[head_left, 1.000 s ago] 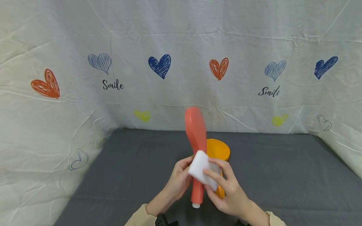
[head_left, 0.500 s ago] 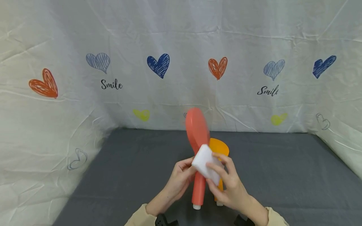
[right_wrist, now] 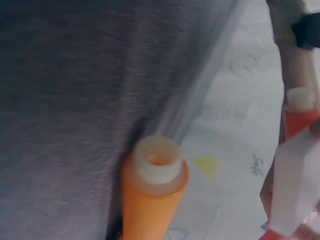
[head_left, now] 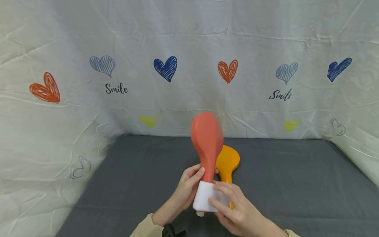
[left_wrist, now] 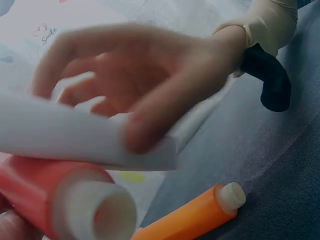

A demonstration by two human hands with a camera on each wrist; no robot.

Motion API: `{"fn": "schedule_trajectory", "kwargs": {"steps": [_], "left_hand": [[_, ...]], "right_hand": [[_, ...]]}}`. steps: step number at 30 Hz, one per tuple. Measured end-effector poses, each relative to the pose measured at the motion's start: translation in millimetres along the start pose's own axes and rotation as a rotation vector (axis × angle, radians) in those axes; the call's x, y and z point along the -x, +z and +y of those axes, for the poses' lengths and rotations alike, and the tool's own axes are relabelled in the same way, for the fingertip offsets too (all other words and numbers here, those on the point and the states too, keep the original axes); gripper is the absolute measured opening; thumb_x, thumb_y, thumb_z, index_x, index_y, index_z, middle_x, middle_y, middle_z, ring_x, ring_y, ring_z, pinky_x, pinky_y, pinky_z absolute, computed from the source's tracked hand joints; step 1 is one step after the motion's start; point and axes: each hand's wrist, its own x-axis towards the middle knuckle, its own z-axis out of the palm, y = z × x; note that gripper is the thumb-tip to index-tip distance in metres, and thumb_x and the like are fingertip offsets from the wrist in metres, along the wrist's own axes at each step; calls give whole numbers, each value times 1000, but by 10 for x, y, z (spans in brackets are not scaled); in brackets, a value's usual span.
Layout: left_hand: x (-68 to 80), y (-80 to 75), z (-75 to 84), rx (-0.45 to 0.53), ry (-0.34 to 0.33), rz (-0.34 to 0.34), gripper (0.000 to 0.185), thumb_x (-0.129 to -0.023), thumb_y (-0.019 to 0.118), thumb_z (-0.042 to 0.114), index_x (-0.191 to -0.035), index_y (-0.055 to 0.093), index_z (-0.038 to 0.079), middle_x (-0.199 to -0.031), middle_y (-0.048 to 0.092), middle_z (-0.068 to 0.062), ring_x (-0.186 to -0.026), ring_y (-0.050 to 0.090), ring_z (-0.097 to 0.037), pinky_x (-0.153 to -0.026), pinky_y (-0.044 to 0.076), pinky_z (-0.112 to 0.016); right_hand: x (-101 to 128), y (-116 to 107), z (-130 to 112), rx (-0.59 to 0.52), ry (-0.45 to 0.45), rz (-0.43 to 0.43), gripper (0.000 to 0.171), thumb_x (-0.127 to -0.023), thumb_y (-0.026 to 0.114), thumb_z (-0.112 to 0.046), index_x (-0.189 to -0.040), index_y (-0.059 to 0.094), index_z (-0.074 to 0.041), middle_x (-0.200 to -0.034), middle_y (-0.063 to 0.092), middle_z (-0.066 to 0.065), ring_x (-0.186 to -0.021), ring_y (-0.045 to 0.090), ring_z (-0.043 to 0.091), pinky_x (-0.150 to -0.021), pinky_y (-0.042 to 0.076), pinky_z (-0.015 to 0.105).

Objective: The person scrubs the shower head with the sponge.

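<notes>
Red shower head (head_left: 207,141) is up off the surface, held roughly upright in front of me, broad end on top, white threaded end (left_wrist: 95,215) pointing down toward me. My left hand (head_left: 186,189) has its fingers curled round the handle just above the white sponge (head_left: 204,200). My right hand (head_left: 234,210) pinches that sponge against the lower handle, thumb one side, fingers the other. Handling guess: hollow plastic, so light and stiff, but the surface looks smooth and glossy and could turn in the fingers; the narrow handle is the sensible place to take it, not the wide face. Sponge looks soft and squashy, needs only light pressure, and can slip off the tapered neck if squeezed unevenly. An orange shower head (head_left: 226,162) of the same shape lies flat on the grey surface (head_left: 296,184) just behind my hands, its white-tipped handle end toward me, not touched. A wrinkled white backdrop with hearts (head_left: 165,67) and "Smile" print wraps the back and sides.
</notes>
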Motion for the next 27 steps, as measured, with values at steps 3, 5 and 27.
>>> {"fn": "schedule_trajectory", "kwargs": {"steps": [3, 5, 27], "left_hand": [[5, 1, 0, 26, -29, 2, 28, -101, 35, 11, -118, 54, -1, -101, 64, -4, -79, 63, -15, -76, 51, -27], [9, 6, -10, 28, -37, 8, 26, -100, 37, 13, -114, 57, 3, -99, 64, -3, -79, 62, -13, -73, 51, -26], [-2, -21, -16, 20, -43, -30, 30, -102, 35, 16, -123, 49, -1, -108, 61, -2, -86, 59, -12, -78, 50, -24]], "right_hand": [[10, -25, -26, 4, -78, -64, 27, -93, 48, -17, -115, 60, -6, -121, 49, 24, -108, 46, 34, -86, 42, 37], [-10, -28, -5, 22, -106, -55, 27, -92, 47, -16, -113, 60, -6, -120, 50, 23, -108, 47, 34, -83, 42, 39], [-107, -56, 64, 14, -139, -51, 29, -91, 46, -17, -115, 59, -5, -120, 50, 24, -107, 48, 35, -83, 42, 40]]}}
